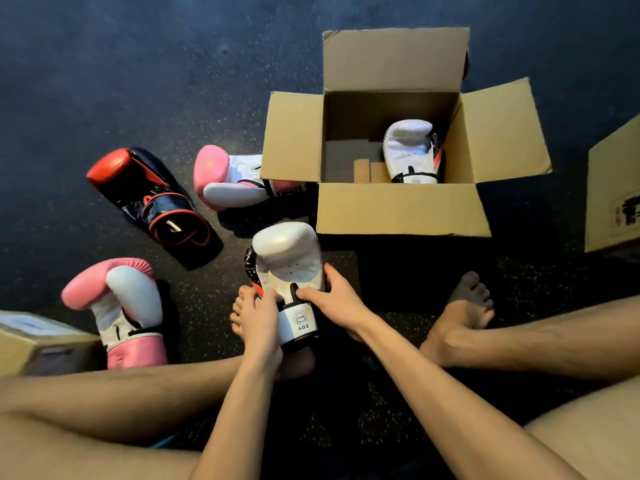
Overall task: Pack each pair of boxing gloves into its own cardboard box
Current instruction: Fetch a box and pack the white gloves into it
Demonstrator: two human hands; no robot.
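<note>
I hold a white boxing glove [289, 261] upright between both hands, just in front of the open cardboard box [401, 209]. My left hand [259, 320] grips its cuff from the left; my right hand [337, 299] grips it from the right, thumb on the palm side. A matching white glove [410, 150] stands inside the box at the right. Two pink-and-white gloves lie on the floor, one beside the box's left flap [221, 178], one at the lower left [121, 306]. A black-and-red glove [152, 202] lies between them.
My bare legs and feet [464, 313] spread on the dark speckled floor either side of the glove. Another cardboard box [613, 188] stands at the right edge, and a third box [31, 341] sits at the lower left.
</note>
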